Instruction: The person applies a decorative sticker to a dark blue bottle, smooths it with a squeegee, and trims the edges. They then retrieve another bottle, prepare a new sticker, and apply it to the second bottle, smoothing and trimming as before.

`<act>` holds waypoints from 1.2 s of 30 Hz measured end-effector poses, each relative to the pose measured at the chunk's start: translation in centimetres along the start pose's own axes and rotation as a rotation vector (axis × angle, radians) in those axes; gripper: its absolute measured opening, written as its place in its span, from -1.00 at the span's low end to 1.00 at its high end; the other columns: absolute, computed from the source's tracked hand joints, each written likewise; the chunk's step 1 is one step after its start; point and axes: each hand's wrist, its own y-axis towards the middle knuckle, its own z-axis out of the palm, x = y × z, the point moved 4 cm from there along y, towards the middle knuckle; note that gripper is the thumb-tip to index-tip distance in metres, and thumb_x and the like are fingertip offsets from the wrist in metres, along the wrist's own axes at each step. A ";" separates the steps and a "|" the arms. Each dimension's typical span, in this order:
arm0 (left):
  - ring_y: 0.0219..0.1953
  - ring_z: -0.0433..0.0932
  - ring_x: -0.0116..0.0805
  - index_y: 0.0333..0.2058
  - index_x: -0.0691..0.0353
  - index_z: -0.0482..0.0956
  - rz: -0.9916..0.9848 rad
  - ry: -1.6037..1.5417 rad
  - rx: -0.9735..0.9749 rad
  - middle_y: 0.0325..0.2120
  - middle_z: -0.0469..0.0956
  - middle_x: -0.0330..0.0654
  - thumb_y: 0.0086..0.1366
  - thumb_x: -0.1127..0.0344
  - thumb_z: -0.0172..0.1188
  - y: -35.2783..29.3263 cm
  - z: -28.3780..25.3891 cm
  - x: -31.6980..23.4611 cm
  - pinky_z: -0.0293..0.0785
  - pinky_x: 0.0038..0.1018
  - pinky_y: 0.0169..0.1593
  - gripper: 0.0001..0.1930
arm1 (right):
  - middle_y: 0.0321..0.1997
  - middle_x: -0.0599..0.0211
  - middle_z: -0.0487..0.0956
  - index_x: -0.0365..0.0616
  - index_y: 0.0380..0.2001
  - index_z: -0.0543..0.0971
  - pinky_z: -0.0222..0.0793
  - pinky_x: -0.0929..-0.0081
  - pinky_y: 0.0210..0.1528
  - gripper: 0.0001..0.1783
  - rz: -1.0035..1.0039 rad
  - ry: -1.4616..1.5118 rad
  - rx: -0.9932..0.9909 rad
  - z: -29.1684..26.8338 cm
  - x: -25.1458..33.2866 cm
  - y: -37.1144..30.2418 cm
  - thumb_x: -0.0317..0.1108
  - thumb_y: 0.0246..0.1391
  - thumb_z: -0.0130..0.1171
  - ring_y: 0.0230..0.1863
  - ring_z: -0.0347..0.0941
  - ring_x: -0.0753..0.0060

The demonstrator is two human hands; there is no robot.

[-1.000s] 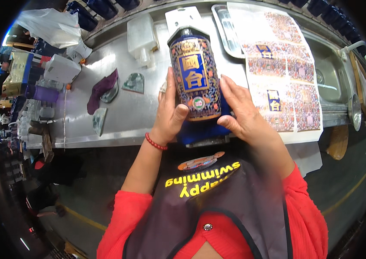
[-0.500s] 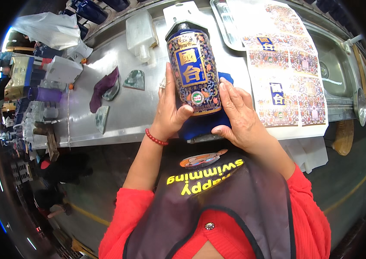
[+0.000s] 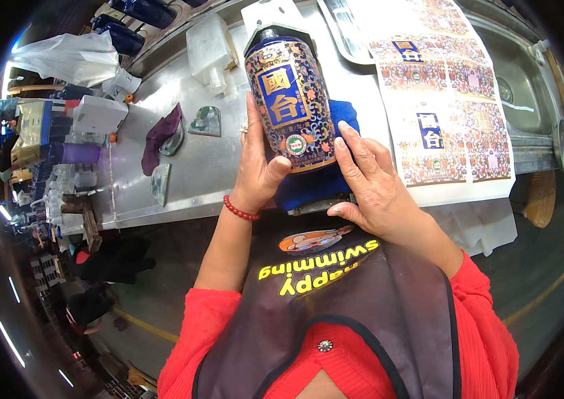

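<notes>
A dark blue patterned bottle with a gold-edged label lies tilted over a blue cloth at the near edge of the steel bench. My left hand grips its lower left side, thumb pressed on the label near the bottom. My right hand holds the bottle's lower right side, fingers spread against it. A red bead bracelet is on my left wrist.
A sheet of printed labels lies right of the bottle, beside a steel sink. A purple cloth, small plastic scrapers, a clear container and plastic bags sit on the left.
Both hands and the bottle stay in nearly the same place; the bottle has turned slightly and my right fingers have shifted along its lower side.
</notes>
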 end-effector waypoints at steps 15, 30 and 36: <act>0.40 0.19 0.19 0.43 0.62 -0.30 0.115 0.377 0.011 0.33 0.17 0.41 0.17 -0.64 -0.01 -1.2 -0.4 -2.2 -0.09 0.00 0.45 0.39 | 0.53 -0.21 0.09 -0.32 0.47 0.11 0.03 0.04 0.48 -0.02 0.089 0.214 -0.081 -2.2 -2.6 4.4 0.19 0.27 0.11 0.45 0.09 -0.27; 0.43 0.18 -0.05 0.46 0.52 -0.35 -0.071 -0.195 0.036 0.40 0.12 0.25 0.23 -0.59 -0.02 0.3 0.1 -2.1 0.13 -0.24 0.43 0.32 | 0.45 -0.24 0.22 -0.29 0.46 0.11 0.21 0.05 0.38 -0.10 0.156 0.314 -0.130 -1.3 -4.9 8.0 0.18 0.35 0.03 0.34 0.24 -0.31; 0.40 0.23 -0.09 0.47 0.49 -0.31 -0.088 -0.158 -0.009 0.41 0.10 0.19 0.29 -0.55 -0.07 2.3 -0.6 -1.2 0.23 -0.24 0.39 0.25 | 0.45 -0.23 0.22 -0.28 0.47 0.10 0.16 0.09 0.41 -0.10 0.202 0.357 -0.078 -1.2 -5.3 8.8 0.17 0.35 0.03 0.37 0.22 -0.29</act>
